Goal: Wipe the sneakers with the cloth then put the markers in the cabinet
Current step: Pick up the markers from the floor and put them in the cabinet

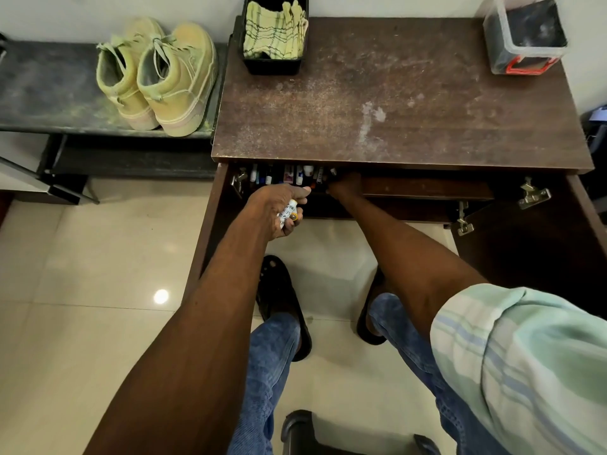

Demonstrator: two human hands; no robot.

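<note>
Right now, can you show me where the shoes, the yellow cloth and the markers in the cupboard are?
sneakers (pixel 164 77), head view, on the heel side of the nearer shoe.
cloth (pixel 274 31), head view, on its checked folds in the black tray.
markers (pixel 289 175), head view, on the standing row inside the cabinet.

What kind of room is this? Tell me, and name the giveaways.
Probably a home entryway or storage corner: sneakers on a low bench, a wooden cabinet holding markers, tiled floor.

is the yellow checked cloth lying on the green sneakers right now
No, the yellow checked cloth sits folded in the black plastic tray on the brown wooden cabinet, apart from the green sneakers on the dark bench.
</note>
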